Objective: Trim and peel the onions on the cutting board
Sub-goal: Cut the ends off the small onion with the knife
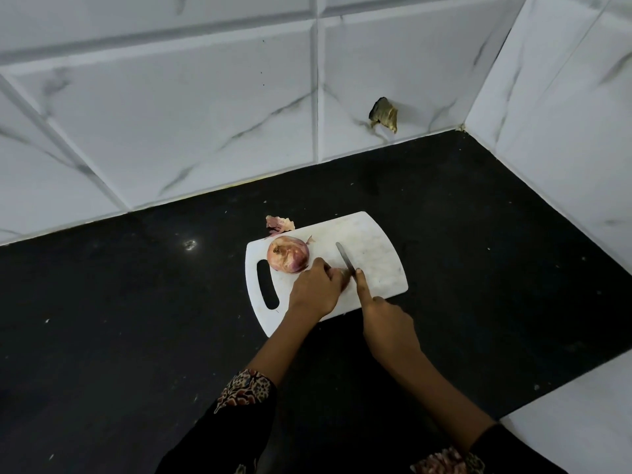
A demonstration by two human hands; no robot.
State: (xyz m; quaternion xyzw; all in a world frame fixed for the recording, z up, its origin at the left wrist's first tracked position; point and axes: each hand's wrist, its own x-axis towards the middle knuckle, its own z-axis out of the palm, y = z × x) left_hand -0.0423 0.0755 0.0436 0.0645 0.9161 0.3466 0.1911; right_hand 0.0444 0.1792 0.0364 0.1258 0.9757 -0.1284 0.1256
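Trimming on the cutting board [372, 254], second onion [288, 257] waiting.
Your left hand [316, 292] curls over something hidden, likely steadying it; right hand [386, 323] grips the knife [344, 257], forefinger along its spine for control.

A reddish-purple onion [288, 257], skin partly on, sat on the white cutting board [371, 254] near its handle slot. Loose peel [279, 224] lay just off the board's far edge.

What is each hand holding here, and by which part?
The right hand holds the knife by its handle, forefinger along the spine. The left hand curls over something small on the cutting board; what cannot be told.
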